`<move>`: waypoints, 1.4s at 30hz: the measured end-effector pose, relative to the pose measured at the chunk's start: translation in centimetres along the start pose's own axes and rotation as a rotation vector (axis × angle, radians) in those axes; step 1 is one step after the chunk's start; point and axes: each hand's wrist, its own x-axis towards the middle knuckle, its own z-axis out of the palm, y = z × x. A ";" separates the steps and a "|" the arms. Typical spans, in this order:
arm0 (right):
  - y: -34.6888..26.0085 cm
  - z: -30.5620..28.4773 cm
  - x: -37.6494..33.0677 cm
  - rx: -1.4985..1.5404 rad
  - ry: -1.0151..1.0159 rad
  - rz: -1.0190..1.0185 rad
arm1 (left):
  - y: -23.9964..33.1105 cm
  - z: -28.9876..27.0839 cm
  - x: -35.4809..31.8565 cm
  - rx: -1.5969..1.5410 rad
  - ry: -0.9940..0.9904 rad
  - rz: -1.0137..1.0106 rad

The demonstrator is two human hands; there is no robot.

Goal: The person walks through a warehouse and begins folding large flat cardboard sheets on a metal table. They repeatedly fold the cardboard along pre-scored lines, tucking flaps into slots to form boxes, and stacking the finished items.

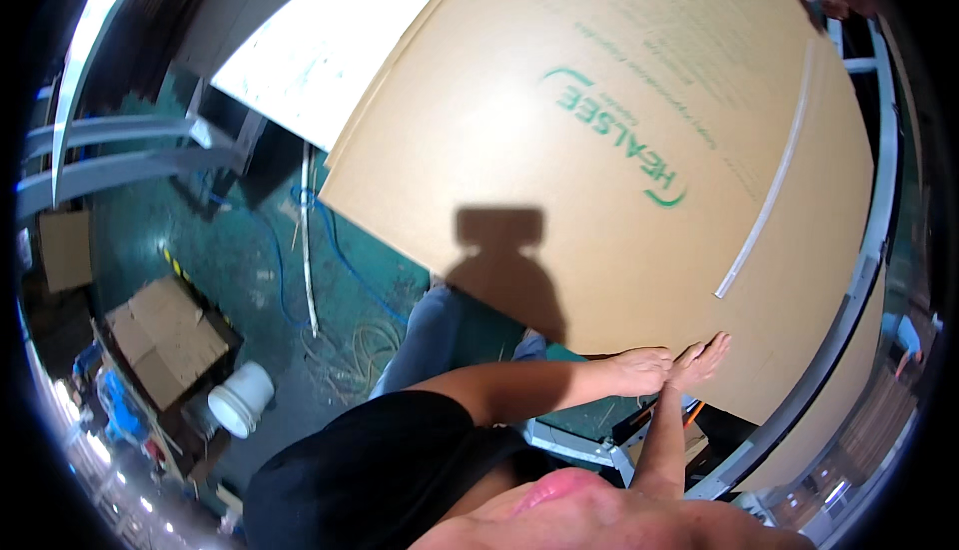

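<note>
Fingers (711, 348) of the right hand (699, 360) are stretched out flat and close together, pressed palm-down on the near edge of the big tan cardboard sheet with green printing (599, 130) — nothing gripped, just a flat press. Left hand (639, 370) sits just beside it, touching or nearly touching the right one, knuckles up, fingers curled down over the same near edge; whether they actually clamp the edge I cannot tell from here. That cardboard sheet fills the upper middle and right of the view, tilted, with a shadow of a head and headset falling across its lower part. A thin white strip (774, 185) lies along its right side. Beneath the sheet peeks the edge of a white board (330, 50) at upper left, and a grey metal frame (864, 260) curves round the right. Down on the dark green floor (240, 260) — blue cables (345, 255), a white plastic bucket (240, 398), and brown cardboard boxes (165, 335) at far left.
</note>
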 end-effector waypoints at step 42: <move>33.6 -27.9 3.5 0.854 0.576 0.512 | 3.1 -3.8 5.7 0.120 -0.588 0.047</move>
